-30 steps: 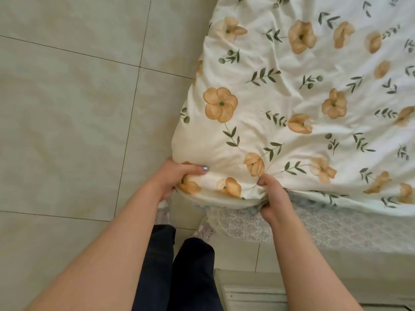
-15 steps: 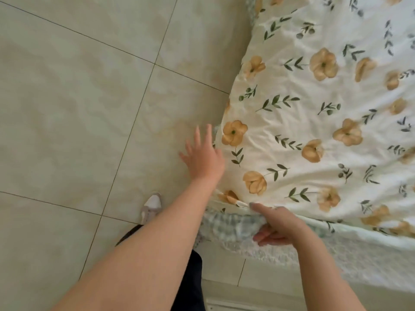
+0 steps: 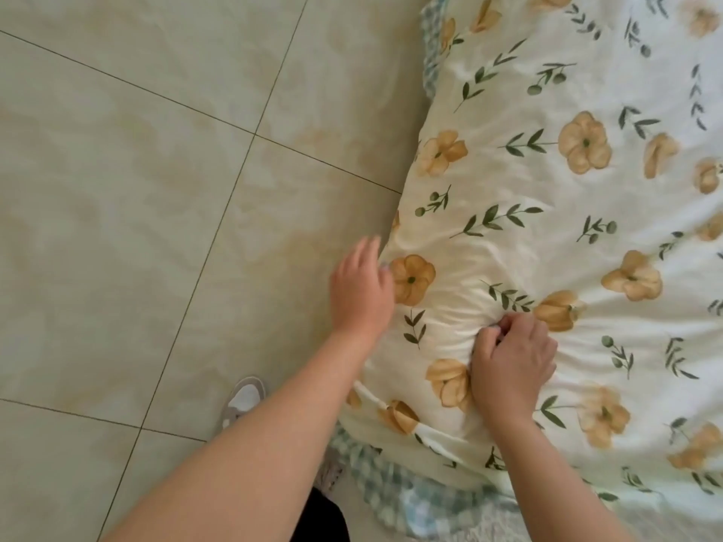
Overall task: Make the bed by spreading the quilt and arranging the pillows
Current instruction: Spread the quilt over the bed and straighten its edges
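The white quilt (image 3: 547,228) with orange flowers and green sprigs covers the bed on the right of the view, its corner lying near me. My right hand (image 3: 508,361) rests on top of the quilt near that corner, fingers pinched on a fold of the cloth. My left hand (image 3: 362,291) is at the quilt's left edge, fingers apart and blurred, touching the side of the fabric and holding nothing. No pillows are in view.
A green checked sheet (image 3: 391,490) and a lace skirt (image 3: 508,526) show under the quilt's corner. Pale floor tiles (image 3: 137,189) fill the left. My shoe (image 3: 244,397) and dark trouser leg (image 3: 324,518) stand beside the bed.
Both hands let go of the quilt's corner hem. The right hand moved up onto the quilt and pinched a fold; the left went to the side edge. The view shifted over the bed.
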`<action>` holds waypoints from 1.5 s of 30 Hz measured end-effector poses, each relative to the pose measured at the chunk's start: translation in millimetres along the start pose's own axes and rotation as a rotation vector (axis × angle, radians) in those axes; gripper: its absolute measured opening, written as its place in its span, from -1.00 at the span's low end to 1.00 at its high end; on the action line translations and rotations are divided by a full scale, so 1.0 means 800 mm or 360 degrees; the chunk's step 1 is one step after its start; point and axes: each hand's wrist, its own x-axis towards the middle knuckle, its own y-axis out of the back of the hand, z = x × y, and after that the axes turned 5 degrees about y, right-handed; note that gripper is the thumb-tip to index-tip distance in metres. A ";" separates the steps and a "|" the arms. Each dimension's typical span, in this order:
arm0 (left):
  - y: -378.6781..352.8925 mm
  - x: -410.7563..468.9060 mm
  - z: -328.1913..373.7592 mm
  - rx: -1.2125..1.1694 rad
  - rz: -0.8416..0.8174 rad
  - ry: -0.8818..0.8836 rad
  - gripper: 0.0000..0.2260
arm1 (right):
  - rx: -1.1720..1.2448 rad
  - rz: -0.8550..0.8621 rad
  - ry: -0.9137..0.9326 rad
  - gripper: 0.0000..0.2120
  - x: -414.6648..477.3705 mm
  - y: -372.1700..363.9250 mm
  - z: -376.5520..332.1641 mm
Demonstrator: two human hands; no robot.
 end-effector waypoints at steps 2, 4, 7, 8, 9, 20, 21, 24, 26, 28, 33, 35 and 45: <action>-0.004 0.022 0.071 -0.0371 0.0216 -0.0477 -0.58 | 0.0015 0.0066 0.0009 -0.93 0.001 -0.006 0.001; -0.019 0.039 0.120 -0.0459 0.0242 -0.0873 -0.56 | 0.0029 0.0099 0.0053 -0.95 0.000 -0.008 0.005; -0.053 0.072 0.088 -0.0115 -0.0410 -0.0475 -0.53 | 0.0043 0.0134 0.0097 -0.92 0.000 -0.014 0.012; -0.060 0.078 0.058 0.0104 -0.0692 -0.0160 -0.54 | 0.0035 0.0127 0.0117 -0.89 0.002 -0.015 0.014; -0.057 0.076 0.029 0.0350 -0.0925 0.0072 -0.57 | 0.0019 0.0116 0.0144 -0.87 0.004 -0.017 0.014; 0.037 -0.064 0.038 0.0284 -0.0438 -0.0538 -0.62 | 0.0088 -0.0097 0.0035 -0.92 0.014 0.005 0.012; 0.042 -0.075 0.056 0.0312 -0.0486 -0.0694 -0.65 | 0.0185 -0.0178 0.0022 -0.92 0.021 0.012 0.010; 0.047 -0.116 0.099 0.0477 -0.0667 -0.1077 -0.70 | 0.0517 -0.0298 -0.0123 -0.93 0.028 0.048 0.030; 0.045 -0.143 0.115 0.0535 -0.0763 -0.1171 -0.73 | 0.0520 -0.0303 -0.0222 -0.93 0.022 0.065 0.051; 0.035 -0.174 0.127 0.0554 -0.0868 -0.1205 -0.77 | 0.0633 -0.0366 -0.0407 -0.89 0.007 0.081 0.077; -0.001 -0.242 0.140 0.0668 -0.1048 -0.1284 -0.76 | 0.0754 -0.0185 -0.0725 -0.88 -0.037 0.104 0.148; -0.018 -0.260 0.141 0.0825 -0.1077 -0.1342 -0.74 | 0.0630 0.0001 -0.0954 -0.89 -0.049 0.110 0.188; -0.067 -0.287 0.112 0.1388 -0.0867 -0.1102 -0.45 | 0.2816 -0.0043 -0.2202 -0.68 -0.078 0.124 0.271</action>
